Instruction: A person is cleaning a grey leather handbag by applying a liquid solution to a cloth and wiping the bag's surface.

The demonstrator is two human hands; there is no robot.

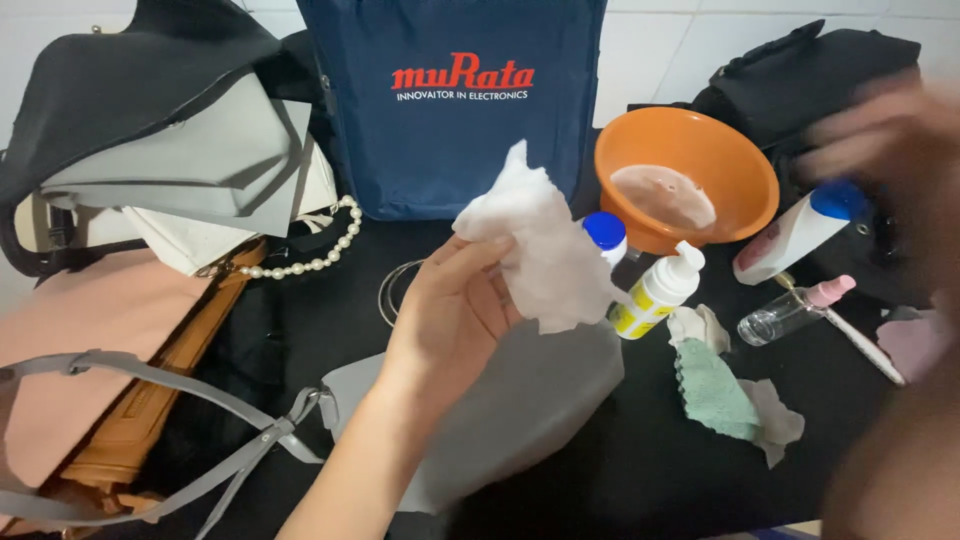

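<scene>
Above the flat grey leather bag (520, 400), the left hand (450, 310) pinched a crumpled white wipe (540, 250), wiping apparently pending, while the blurred right hand (890, 130), grip unreadable, hovered near a white blue-capped bottle (800, 230).

Right hand (885, 120) motion-blurred, its grip on the white bottle (795, 232) unclear

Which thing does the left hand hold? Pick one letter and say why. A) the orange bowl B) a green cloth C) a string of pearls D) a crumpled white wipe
D: the left hand pinches a crumpled white wipe above the grey bag, while the green cloth lies apart on the black table.
</scene>
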